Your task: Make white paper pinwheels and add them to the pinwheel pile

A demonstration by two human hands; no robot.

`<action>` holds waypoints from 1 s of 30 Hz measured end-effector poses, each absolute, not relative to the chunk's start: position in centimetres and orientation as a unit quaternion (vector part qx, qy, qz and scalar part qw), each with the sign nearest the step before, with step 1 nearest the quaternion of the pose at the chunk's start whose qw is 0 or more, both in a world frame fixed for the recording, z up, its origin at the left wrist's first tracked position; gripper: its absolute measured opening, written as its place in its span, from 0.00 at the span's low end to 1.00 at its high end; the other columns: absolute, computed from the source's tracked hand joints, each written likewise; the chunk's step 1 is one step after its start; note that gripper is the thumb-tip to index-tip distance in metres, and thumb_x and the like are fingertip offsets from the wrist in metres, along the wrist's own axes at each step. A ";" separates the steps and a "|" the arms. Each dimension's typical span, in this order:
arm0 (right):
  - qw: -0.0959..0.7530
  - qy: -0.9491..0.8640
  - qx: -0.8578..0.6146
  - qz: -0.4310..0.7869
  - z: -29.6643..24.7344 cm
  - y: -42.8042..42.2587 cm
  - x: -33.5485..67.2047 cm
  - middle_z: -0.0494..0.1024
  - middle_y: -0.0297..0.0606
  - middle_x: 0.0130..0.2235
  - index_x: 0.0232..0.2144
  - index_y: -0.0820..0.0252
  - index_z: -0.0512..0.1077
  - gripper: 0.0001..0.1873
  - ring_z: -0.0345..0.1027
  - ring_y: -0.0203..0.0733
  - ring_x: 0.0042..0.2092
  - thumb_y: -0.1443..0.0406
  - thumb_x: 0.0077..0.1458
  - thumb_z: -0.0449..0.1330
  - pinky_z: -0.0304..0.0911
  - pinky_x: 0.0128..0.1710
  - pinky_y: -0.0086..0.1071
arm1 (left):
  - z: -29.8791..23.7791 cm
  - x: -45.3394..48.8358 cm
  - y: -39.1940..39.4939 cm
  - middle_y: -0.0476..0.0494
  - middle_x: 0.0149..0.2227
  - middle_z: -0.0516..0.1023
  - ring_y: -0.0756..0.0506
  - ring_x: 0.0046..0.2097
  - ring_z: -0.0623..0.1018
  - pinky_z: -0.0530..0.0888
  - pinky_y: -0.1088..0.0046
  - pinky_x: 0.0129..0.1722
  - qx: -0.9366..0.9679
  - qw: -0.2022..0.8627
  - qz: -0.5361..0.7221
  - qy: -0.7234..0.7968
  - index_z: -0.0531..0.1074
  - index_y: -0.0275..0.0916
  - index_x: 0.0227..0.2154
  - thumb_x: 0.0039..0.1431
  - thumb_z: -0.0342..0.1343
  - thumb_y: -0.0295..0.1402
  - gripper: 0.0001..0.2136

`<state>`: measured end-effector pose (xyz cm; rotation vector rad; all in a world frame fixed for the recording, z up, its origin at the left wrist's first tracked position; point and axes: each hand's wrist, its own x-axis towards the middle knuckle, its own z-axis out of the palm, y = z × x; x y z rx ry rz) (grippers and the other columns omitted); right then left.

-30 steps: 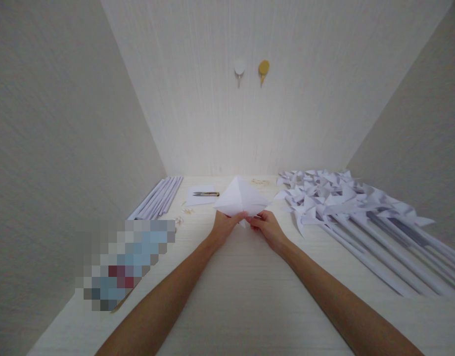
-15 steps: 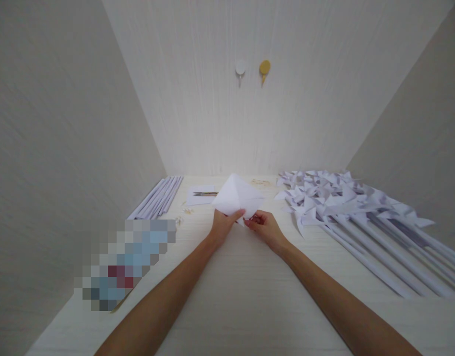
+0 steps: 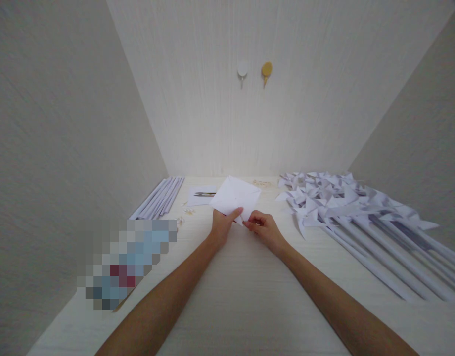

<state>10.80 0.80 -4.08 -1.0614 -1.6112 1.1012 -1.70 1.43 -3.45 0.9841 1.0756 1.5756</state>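
A square sheet of white paper [image 3: 235,192] with crease lines is held above the table, one corner toward me. My left hand [image 3: 223,225] grips it at the near left edge, thumb on top and fingers beneath. At the near corner, my right hand [image 3: 263,227] pinches with thumb and forefinger at the paper's edge. Behind the sheet's left side lie thread snips [image 3: 204,194], partly covered, on a flat piece of white paper [image 3: 194,201].
Paper pinwheels [image 3: 335,198] on rolled sticks are heaped at the right. White paper rolls [image 3: 159,198] lie at the left, behind a pixelated object [image 3: 134,262]. Tiny pale bits [image 3: 189,211] sit near the snips. A white hook [image 3: 243,69] and a yellow hook [image 3: 266,70] are on the back wall.
The sheet looks flatter and more open, its top face and creases now showing more. My right fingers stay at the near corner, and the left grip is nearly unchanged.
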 end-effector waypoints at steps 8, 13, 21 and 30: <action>0.437 -0.667 -0.417 0.435 -4.2 0.8 10.7 0.64 0.30 0.20 0.16 0.60 0.66 0.03 0.55 0.31 0.23 0.68 0.37 0.57 0.50 0.23 0.27 | -3.5 -1.7 1.5 0.43 0.32 0.75 0.49 0.30 0.72 0.68 0.76 0.25 0.344 0.512 0.664 0.423 0.71 0.34 0.32 0.32 0.62 0.32 0.18; 0.446 -0.657 -0.427 0.432 -3.8 0.5 10.8 0.66 0.30 0.22 0.18 0.60 0.67 0.01 0.57 0.32 0.24 0.68 0.38 0.56 0.53 0.24 0.28 | -3.4 -1.7 1.6 0.44 0.33 0.75 0.50 0.30 0.72 0.68 0.76 0.25 0.327 0.530 0.669 0.406 0.71 0.35 0.33 0.31 0.63 0.31 0.19; 0.462 -0.662 -0.417 0.418 -3.7 0.5 10.7 0.65 0.34 0.27 0.18 0.61 0.67 0.07 0.59 0.33 0.28 0.62 0.40 0.58 0.55 0.25 0.28 | -3.8 -1.5 1.4 0.44 0.31 0.76 0.49 0.28 0.73 0.69 0.74 0.25 0.384 0.559 0.625 0.385 0.71 0.35 0.35 0.33 0.62 0.32 0.20; 0.482 -0.653 -0.379 0.445 -4.2 0.5 10.8 0.64 0.39 0.41 0.14 0.61 0.66 0.10 0.61 0.40 0.40 0.62 0.38 0.60 0.59 0.27 0.27 | -3.4 -1.3 1.2 0.41 0.35 0.76 0.44 0.37 0.74 0.71 0.69 0.35 0.380 0.583 0.609 0.381 0.70 0.34 0.38 0.30 0.63 0.29 0.24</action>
